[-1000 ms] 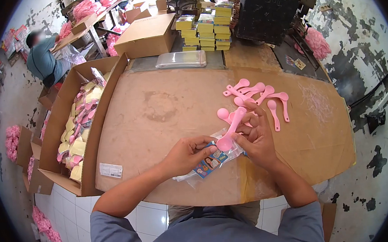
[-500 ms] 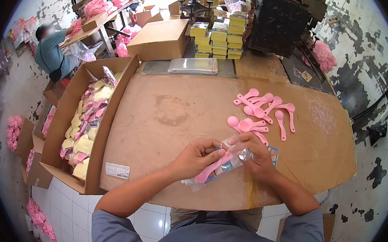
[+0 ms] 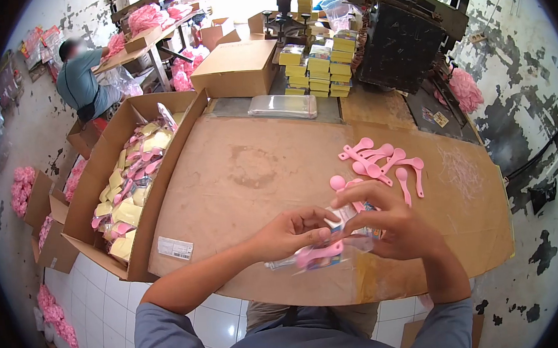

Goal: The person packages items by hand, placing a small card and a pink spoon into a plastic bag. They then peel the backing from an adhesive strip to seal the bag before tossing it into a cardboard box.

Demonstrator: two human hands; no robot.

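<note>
Both hands meet above the near edge of the tabletop [image 3: 246, 170], which is covered in brown cardboard. Between them is a small clear packet [image 3: 320, 255] with a pink spoon [image 3: 323, 253] lying crosswise inside it. The left hand [image 3: 290, 234] has its grip pressed together on the packet's left part, thumb on top and the other fingers curled out of sight beneath. The right hand [image 3: 393, 227] pinches the packet's upper right end, forefinger arched over it. Its palm hides that end, so where the film stops there cannot be told. The film is blurred and shiny, and a printed card inside it shows only as a blue and white patch. Just beyond the right hand, loose pink spoons [image 3: 382, 163] lie scattered and overlapping on the tabletop, the nearest partly covered by its fingers, so they cannot be counted exactly. To the left, an open carton [image 3: 165, 214] stands against the tabletop's edge, holding pink and yellow packets too small to make out singly. At the far edge lie a stack of clear sleeves [image 3: 282, 106], piles of yellow cards [image 3: 320, 67], a closed cardboard box [image 3: 236, 67] and a dark machine [image 3: 406, 42] cut off by the top of the view. Far left, another person [image 3: 81, 78] bends at a second bench, half hidden behind the carton.
</note>
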